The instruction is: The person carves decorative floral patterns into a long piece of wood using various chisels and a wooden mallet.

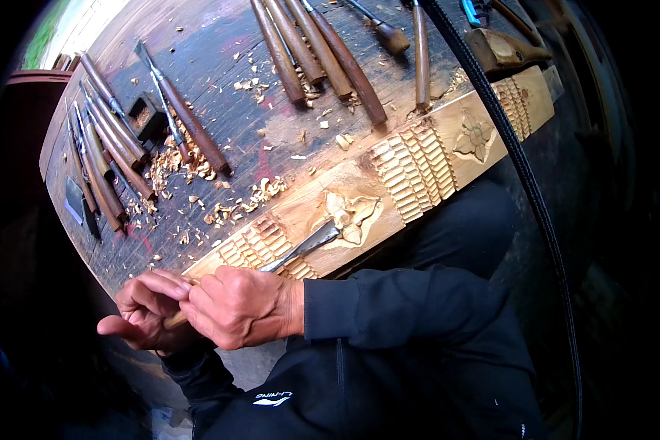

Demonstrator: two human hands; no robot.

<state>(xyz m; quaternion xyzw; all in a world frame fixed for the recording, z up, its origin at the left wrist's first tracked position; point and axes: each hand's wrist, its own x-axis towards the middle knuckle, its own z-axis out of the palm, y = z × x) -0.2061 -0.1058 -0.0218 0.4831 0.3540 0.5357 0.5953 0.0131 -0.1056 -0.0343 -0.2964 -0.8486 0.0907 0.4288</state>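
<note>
Chisels (350, 66) lie on the table (205, 81), behind and left of the board (418, 167).

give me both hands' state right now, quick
Left hand: fingers curled, thumb out, at the brown wooden handle of a grey steel-bladed chisel; whether it grips cannot be told.
Right hand: closed, holding that chisel.

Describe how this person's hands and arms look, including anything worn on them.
The left hand and right hand wear no gloves. Long sleeves, black or deep navy, cover both forearms. The right sleeve looks plain, its cuff ending at the wrist; the left sleeve shows little detail.
</note>
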